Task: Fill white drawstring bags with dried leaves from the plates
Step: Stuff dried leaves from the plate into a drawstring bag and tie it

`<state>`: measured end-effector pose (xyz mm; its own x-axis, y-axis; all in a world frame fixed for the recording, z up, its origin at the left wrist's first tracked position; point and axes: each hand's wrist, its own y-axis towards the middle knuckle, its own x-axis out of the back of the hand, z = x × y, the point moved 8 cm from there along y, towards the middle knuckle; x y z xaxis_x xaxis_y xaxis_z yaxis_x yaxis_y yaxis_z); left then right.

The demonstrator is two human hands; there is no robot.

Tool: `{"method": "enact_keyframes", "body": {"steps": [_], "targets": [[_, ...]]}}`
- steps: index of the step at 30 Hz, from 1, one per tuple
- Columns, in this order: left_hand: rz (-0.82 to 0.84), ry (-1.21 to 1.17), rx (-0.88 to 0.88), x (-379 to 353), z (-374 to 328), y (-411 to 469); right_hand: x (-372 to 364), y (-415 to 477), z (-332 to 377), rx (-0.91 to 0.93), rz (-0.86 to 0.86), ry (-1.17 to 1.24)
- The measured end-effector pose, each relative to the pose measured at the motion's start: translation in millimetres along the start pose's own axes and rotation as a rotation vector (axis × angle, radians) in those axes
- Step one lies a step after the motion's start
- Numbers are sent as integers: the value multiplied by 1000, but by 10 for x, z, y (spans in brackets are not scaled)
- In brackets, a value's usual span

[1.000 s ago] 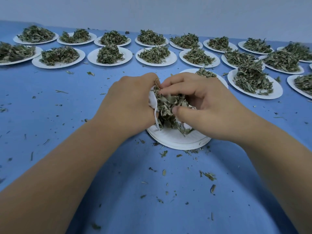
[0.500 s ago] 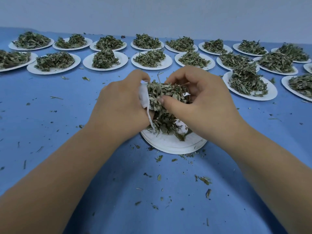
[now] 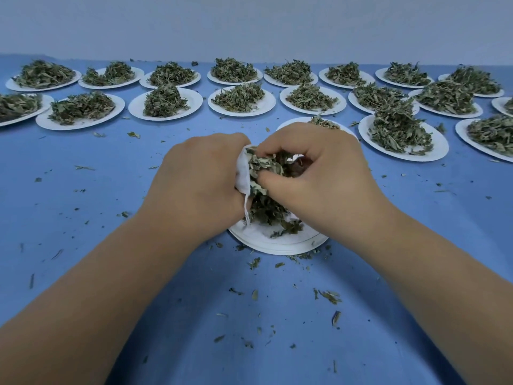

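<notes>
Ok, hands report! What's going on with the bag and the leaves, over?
Left hand grips white bag. Right hand pinches dried leaves at its mouth, above near plate. Nothing blocking.

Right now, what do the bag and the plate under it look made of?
Bag: thin white cloth, matte, probably woven cotton or gauze; it crumples softly in the left hand and a thin cord dangles. Plate: likely pressed paper, matte white, with a thin, ringed rim.
</notes>
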<state>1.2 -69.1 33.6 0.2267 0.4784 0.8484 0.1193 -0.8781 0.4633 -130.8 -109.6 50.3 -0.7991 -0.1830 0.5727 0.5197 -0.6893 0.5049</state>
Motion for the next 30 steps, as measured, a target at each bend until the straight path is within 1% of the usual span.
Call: {"method": "enact_keyframes", "body": {"steps": [2,5,6,7,8,12,15,17,21,24,26,28,30], "targets": [[14,-10,-24,-21,-4,-3,-33,20,57,33,76,-5],[25,-49,-7,-40,30,2,-144,20,54,55,312,-50],[39,-41,7,-59,44,-1,-175,5,32,54,373,-51],[53,-38,13,-80,43,-5,-185,-1,9,51,398,-50],[64,-45,13,-94,33,-9,-167,7,-12,46,381,-41],[73,-57,-1,-103,-41,-1,-5,74,-100,-16,196,49],[83,15,-55,-104,-144,-15,-14,69,-98,-27,138,78],[75,11,-94,-87,-208,-11,5,86,-99,-26,102,64],[43,20,-138,-74,-264,11,-56,130,-205,-142,140,92],[61,50,-184,-118,-309,16,-118,128,-211,-160,142,-2],[94,51,-161,-152,-270,32,-119,128,-213,-169,142,-9],[106,53,-135,-160,-212,39,-109,120,-240,-205,186,80],[74,24,-78,-114,-116,36,-66,91,-269,-246,219,192]]}}
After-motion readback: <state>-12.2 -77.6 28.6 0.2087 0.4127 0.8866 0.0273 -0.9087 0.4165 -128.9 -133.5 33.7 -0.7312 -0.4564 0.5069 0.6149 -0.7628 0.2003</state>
